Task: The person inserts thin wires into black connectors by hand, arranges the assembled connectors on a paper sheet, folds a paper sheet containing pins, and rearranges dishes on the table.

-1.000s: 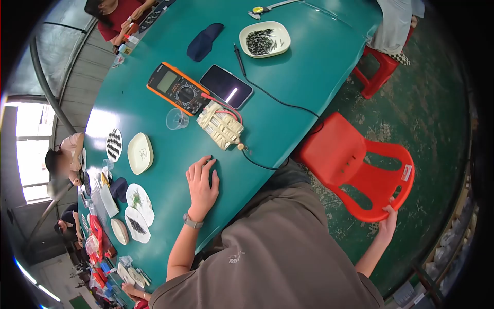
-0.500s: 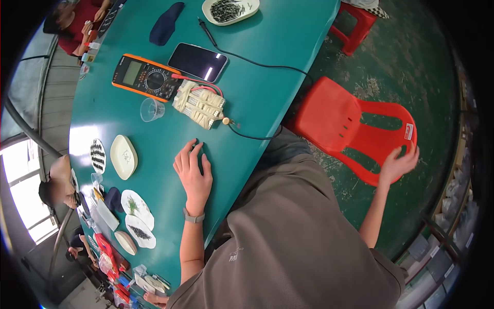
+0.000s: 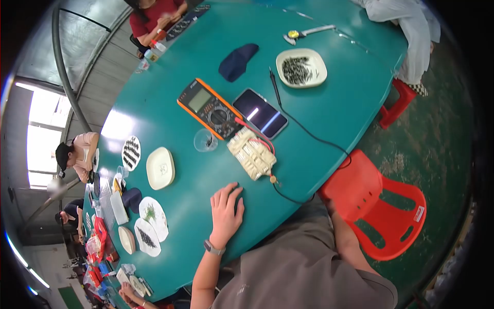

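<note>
My left hand (image 3: 226, 210), with a watch on its wrist, rests palm down on the green table (image 3: 200, 268), fingers apart and holding nothing. Beyond its fingertips lies a cream taped bundle (image 3: 252, 153) with red leads, close to an orange-edged multimeter (image 3: 210, 109) and a dark phone (image 3: 261, 113). My right hand (image 3: 334, 210) is down between my lap and the seat of a red plastic chair (image 3: 355, 180). Its fingers are hidden, so what it touches there does not show.
A cream tray (image 3: 301, 68) of dark slender pieces, a caliper (image 3: 309, 33), a dark blue cloth item (image 3: 238, 62) and a black probe (image 3: 275, 85) lie farther up. Left are a clear cup (image 3: 206, 140) and a cream dish (image 3: 160, 168). Several people sit around the table.
The view has swung, so the table things appear farther right and lower. My right hand has left the chair's backrest and moved in beside the seat. My left hand stays on the table.
</note>
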A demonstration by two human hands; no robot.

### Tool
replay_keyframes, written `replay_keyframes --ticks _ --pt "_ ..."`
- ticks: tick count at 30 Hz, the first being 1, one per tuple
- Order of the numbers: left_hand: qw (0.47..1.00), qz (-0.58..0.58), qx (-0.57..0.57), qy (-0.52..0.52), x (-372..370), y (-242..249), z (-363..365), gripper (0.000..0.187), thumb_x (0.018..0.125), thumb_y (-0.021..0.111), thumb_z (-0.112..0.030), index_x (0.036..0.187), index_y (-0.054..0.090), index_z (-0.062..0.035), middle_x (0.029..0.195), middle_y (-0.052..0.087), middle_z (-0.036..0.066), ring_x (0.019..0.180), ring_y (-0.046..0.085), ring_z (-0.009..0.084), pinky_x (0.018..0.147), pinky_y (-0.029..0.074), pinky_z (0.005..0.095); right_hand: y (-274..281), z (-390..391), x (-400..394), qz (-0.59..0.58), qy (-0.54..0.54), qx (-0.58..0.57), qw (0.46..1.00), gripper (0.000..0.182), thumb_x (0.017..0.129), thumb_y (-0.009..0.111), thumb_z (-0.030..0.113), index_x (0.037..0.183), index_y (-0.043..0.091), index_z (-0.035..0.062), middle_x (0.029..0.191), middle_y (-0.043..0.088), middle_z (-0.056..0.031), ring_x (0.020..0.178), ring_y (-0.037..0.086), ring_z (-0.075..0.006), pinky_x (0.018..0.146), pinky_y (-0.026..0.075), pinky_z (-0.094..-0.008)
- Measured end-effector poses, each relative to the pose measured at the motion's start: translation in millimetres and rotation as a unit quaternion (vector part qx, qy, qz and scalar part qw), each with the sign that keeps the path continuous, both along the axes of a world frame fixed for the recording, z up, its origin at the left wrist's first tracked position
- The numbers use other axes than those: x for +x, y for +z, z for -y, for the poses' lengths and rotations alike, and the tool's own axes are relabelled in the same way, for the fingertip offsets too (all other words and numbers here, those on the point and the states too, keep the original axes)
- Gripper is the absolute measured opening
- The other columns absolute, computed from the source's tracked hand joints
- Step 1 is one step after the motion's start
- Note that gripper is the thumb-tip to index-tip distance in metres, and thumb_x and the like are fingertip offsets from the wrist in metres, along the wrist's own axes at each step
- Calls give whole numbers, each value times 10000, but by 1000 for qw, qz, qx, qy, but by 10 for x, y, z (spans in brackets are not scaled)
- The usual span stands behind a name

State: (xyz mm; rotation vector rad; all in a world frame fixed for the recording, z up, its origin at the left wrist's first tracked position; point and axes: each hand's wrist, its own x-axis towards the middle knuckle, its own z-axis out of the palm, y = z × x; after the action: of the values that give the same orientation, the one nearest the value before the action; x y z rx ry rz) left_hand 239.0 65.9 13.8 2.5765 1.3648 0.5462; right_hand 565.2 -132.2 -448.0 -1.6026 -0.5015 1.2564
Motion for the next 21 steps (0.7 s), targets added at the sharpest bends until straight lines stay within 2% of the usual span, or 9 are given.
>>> replay_keyframes --ticks 6,21 --pt "1000 -1 1 1 8 51 -3 342 847 669 -56 1186 625 -54 1276 589 94 1132 554 306 953 415 420 244 263 14 135 101 -96 981 241 1002 565 210 1140 668 42 1081 679 -81 917 616 -164 784 531 -345" --pt "999 36 9 -16 -90 88 5 296 892 651 -103 1182 607 -61 1269 579 88 1148 549 281 965 428 409 333 56 294 175 163 -100 966 256 973 589 209 1165 662 55 1054 710 -104 920 660 -231 803 540 -382"
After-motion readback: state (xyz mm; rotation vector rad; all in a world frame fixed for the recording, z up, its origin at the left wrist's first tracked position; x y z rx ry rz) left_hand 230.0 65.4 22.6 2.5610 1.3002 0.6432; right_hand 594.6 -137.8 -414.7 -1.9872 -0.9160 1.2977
